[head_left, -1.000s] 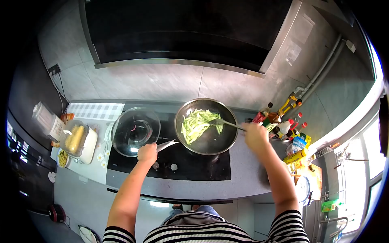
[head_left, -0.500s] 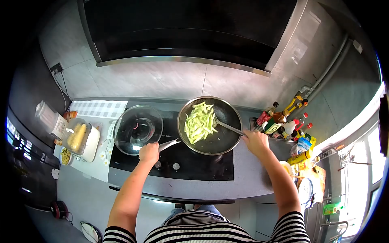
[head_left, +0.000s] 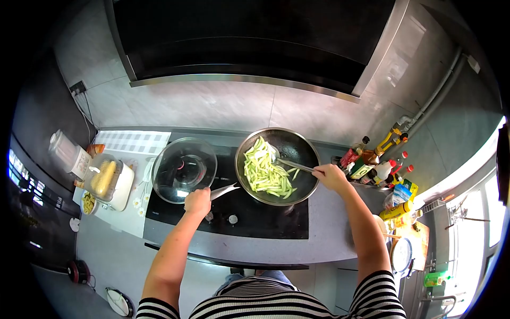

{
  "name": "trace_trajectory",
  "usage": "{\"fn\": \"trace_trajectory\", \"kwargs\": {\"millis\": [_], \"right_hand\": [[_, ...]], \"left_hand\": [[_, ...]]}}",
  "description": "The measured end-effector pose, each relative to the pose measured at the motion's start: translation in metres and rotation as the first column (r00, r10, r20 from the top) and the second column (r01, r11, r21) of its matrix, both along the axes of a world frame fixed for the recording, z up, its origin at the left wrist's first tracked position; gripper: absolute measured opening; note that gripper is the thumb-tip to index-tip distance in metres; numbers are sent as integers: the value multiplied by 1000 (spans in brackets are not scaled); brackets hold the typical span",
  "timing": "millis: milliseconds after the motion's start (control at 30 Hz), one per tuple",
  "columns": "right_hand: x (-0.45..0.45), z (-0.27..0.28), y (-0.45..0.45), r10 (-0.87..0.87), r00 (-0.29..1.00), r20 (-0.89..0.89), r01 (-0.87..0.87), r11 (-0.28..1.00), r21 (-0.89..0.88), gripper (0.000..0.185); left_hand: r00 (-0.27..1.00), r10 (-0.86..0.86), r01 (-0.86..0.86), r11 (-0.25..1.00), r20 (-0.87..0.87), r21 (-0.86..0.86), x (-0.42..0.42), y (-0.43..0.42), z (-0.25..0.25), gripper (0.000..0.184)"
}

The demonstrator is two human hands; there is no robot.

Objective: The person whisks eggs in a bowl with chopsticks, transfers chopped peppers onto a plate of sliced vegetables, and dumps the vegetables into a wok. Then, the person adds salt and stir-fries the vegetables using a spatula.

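My left hand (head_left: 198, 201) is wrapped round the handle (head_left: 223, 191) of a round pan (head_left: 305, 194) on the right side of the black cooktop (head_left: 255, 228). Pale green vegetable strips (head_left: 265, 173) lie in the left and lower part of the pan. In my right hand (head_left: 330, 176) is the end of a metal spatula (head_left: 296, 165), whose head is among the strips near the pan's upper middle. A glass lid (head_left: 185, 170) rests on the left side of the cooktop, just beyond my left hand.
Bottles (head_left: 365, 164) of sauce crowd the back right corner. Further right are a cutting board (head_left: 419, 242) and a blue-rimmed bowl (head_left: 401, 254). At the left stand a white container with corn (head_left: 104, 179) and a small bowl of food (head_left: 88, 202). The range hood (head_left: 244, 80) hangs above.
The spatula has moved from the pan's right side to its upper middle, and the strips have spread downward and right. My left hand has kept hold of the handle.
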State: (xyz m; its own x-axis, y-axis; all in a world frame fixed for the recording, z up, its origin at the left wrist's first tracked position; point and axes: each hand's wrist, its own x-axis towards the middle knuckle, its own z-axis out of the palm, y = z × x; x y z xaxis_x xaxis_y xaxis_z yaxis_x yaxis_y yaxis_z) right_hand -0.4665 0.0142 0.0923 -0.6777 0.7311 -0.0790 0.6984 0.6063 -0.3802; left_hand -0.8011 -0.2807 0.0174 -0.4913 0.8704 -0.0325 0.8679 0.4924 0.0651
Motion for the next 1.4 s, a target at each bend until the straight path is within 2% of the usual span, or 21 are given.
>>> {"fn": "trace_trajectory", "kwargs": {"millis": [133,233,267,367,400,500,567,600,700,800,933,1000,1100,1167,1233,1400], "right_hand": [[25,45,-25,154,987,-39,-136,949,283,29],[42,59,-8,146,989,12,-139,915,377,28],[42,61,-3,96,995,22,-96,913,397,25],[22,51,20,-53,988,146,19,975,222,22],[11,46,24,-98,986,135,66,972,224,23],[-22,21,54,-2,990,142,-2,999,33,24],[-40,38,39,59,994,90,-64,997,51,25],[-49,48,28,90,994,65,-94,994,60,25],[-62,70,10,166,982,85,-177,975,138,26],[-65,73,-5,326,938,118,-347,887,306,30],[-53,83,-39,427,866,259,-498,771,396,35],[-36,85,-53,417,875,247,-485,761,431,39],[-4,108,-84,339,909,241,-413,798,439,46],[15,121,-106,243,927,285,-351,831,431,47],[34,115,-118,210,944,255,-301,863,406,48],[8,78,-120,32,934,355,-164,923,349,51]], "left_hand": [[999,27,-27,999,17,-28,-2,2,-4,25],[999,44,-43,998,30,-47,-1,2,-2,28],[999,45,-43,998,31,-48,0,2,-1,28],[1000,8,-8,1000,10,-22,-3,1,-8,28],[1000,16,-16,1000,13,-27,-2,1,-7,28],[999,37,-36,998,16,-47,0,2,-5,28],[999,45,-45,997,11,-57,-1,3,-6,29],[1000,7,-7,1000,5,1,-1,1,-5,14],[1000,0,0,1000,4,-7,-3,2,-6,14],[1000,-14,14,1000,-2,0,-3,1,-6,13],[1000,-9,9,1000,0,-4,-6,1,-8,18],[1000,5,-5,999,12,-33,-8,2,-10,29],[1000,-24,24,999,10,26,-6,1,-7,13],[1000,-8,8,1000,23,-2,-7,2,-6,18],[1000,4,-2,999,30,-41,-9,3,-10,29],[999,-4,5,1000,34,-15,-10,2,-13,29]]}}
